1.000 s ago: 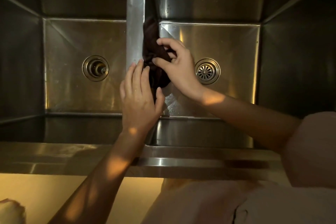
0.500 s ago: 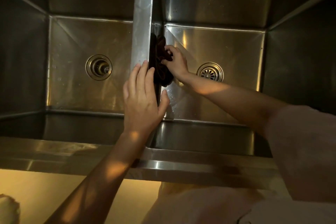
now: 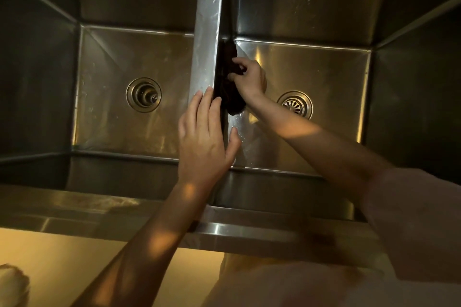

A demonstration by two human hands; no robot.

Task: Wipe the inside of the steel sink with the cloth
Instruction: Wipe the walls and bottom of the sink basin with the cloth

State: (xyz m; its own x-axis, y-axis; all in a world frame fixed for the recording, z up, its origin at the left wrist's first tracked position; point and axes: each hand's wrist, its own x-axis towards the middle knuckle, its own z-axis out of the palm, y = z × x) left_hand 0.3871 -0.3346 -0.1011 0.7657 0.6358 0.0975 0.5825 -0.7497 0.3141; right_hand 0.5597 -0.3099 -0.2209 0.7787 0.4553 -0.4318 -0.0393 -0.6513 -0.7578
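Right hand (image 3: 249, 77) grips the dark cloth (image 3: 228, 82) and has pushed it farther along the divider's (image 3: 208, 32) right face, so the wipe is advancing toward the far corner. Left hand (image 3: 203, 137) rests flat, fingers straight, on the divider, just nearer.

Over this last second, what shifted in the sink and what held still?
The right hand, gripping the dark cloth, slid it along the divider wall of the right basin, away from the person toward the back corner. The left hand stayed flat on the divider's top, fingers straight. Nothing was let go.
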